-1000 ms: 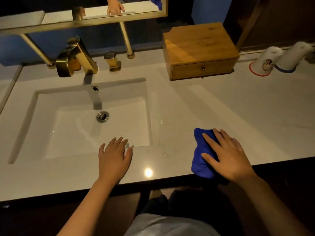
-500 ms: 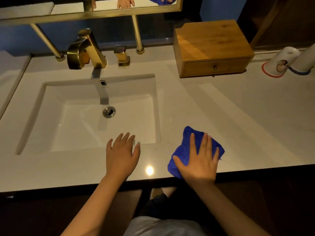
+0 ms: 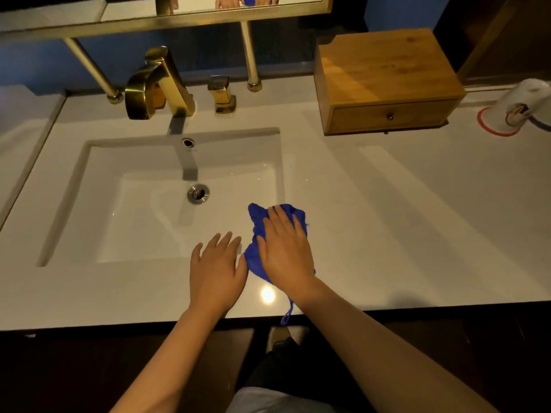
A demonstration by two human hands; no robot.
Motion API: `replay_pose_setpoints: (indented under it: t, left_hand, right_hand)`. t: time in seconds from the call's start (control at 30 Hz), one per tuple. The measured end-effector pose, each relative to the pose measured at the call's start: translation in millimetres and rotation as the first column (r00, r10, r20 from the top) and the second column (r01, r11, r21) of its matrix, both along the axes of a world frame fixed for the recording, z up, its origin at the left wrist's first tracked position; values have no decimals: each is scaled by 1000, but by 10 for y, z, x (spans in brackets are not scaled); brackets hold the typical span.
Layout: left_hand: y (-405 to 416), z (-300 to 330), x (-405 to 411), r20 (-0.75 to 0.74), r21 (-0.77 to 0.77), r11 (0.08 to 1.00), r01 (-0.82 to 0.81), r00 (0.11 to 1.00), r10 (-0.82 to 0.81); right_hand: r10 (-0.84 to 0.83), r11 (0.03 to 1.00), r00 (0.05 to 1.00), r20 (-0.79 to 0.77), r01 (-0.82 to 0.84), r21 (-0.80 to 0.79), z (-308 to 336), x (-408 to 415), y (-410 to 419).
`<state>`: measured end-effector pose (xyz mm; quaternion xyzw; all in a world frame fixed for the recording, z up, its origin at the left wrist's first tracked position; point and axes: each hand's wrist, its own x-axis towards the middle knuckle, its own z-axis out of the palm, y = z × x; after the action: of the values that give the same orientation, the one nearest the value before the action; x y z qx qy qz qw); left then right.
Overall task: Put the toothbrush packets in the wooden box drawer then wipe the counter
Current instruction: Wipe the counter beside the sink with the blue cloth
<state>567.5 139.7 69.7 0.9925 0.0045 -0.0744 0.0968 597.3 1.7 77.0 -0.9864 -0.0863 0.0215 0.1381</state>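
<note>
Two hands, one cloth, one box on the bench.
Right hand [image 3: 286,251] lies flat, grip released, pressing the blue cloth [image 3: 258,225] beside the sink [image 3: 74,180]; left hand [image 3: 216,269] flat, empty; wooden box [image 3: 384,76] drawer closed; one cup [image 3: 515,111].

Sink: the rectangular white basin [image 3: 167,201] is sunk into the white stone surface [image 3: 417,219], left of centre.
Tap: the brass faucet [image 3: 158,81] stands behind the basin.
Box: the wooden drawer box [image 3: 384,81] sits at the back right.
Cup: the upturned white paper cup [image 3: 515,111] stands right of the box.
Cloth: the crumpled blue cloth [image 3: 256,234] lies at the basin's front right corner, under the right hand [image 3: 286,251].
Left hand [image 3: 216,272]: flat on the surface, just left of the cloth.
</note>
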Motion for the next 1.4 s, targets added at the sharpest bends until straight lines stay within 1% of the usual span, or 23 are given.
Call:
replay_pose_setpoints:
  t: [0.13,0.17,0.2,0.23,0.3,0.37,0.43,0.5,0.57,0.63,0.7,0.8,0.9,1.03,1.13,1.17,1.2,1.23,1.27,1.3,1.33,1.4]
  left_hand:
    - [-10,24,1,5,-15,1000,-4,1000,4]
    - [-10,27,4,4,-16,1000,-2,1000,2]
    - [-10,27,5,2,-15,1000,2,1000,-2]
    - [-10,24,2,-1,-13,1000,6,1000,-6]
    - [-10,19,-1,-1,-3,1000,14,1000,-14]
    - [-12,16,-2,3,-1,1000,17,1000,-17]
    - [-9,15,0,7,-13,1000,16,1000,-16]
    - [-7,19,3,9,-20,1000,18,1000,-18]
    - [-5,20,3,9,-17,1000,23,1000,-23]
    - [-3,17,3,6,-15,1000,23,1000,-23]
    - [2,15,4,6,-13,1000,18,1000,-18]
    - [6,16,11,1,1,1000,14,1000,-14]
    - [-10,7,30,-12,16,1000,18,1000,-18]
    - [8,3,31,-26,19,999,26,999,-25]
    - [4,32,27,-23,-13,1000,18,1000,-19]
    - [-2,44,35,-24,-30,999,14,1000,-14]
    - [-3,51,48,-26,-47,999,11,1000,-12]
    - [1,56,65,-26,-57,998,9,1000,-11]
    - [13,54,85,-21,-57,998,5,1000,-6]
    - [25,50,112,-11,-48,999,-6,1000,5]
    - [39,43,144,-2,-36,999,-25,1000,25]
    - [47,29,199,0,-9,998,-69,998,69]
  right_hand:
    - [154,988,980,124,-153,-19,-85,-426,-370]
    - [159,987,972,173,-157,-25,-111,-546,-484]
    - [127,992,968,215,-122,-35,-128,-652,-589]
    - [61,998,969,239,-52,-41,-131,-743,-682]
    - [-125,989,962,243,141,-52,-150,-859,-828]
    - [-317,935,929,192,340,-104,-173,-878,-950]
    - [-492,850,861,129,507,-142,-166,-764,-1034]
    - [-611,778,789,70,614,-133,-125,-558,-1070]
    - [-651,755,759,-21,644,-127,-92,-293,-1076]
    - [-621,780,782,-41,613,-123,-64,-47,-1048]
    - [-535,840,844,-27,528,-126,-49,151,-959]
    - [-357,931,934,-13,354,-85,-51,370,-659]
    - [-160,986,987,-7,159,-39,-49,515,-315]
    - [61,998,998,-24,-61,3,-21,545,-193]
    - [239,966,969,-70,-229,123,19,428,-319]
    - [273,952,960,-62,-261,160,20,345,-375]
    - [274,946,961,-22,-266,185,-3,251,-431]
    - [230,950,971,67,-239,199,-44,151,-496]
    - [151,962,975,160,-182,201,-91,67,-577]
    - [44,975,975,218,-89,202,-121,-1,-667]
    - [-68,981,974,215,27,190,-130,-53,-758]
    - [-283,959,941,186,271,87,-131,-79,-939]
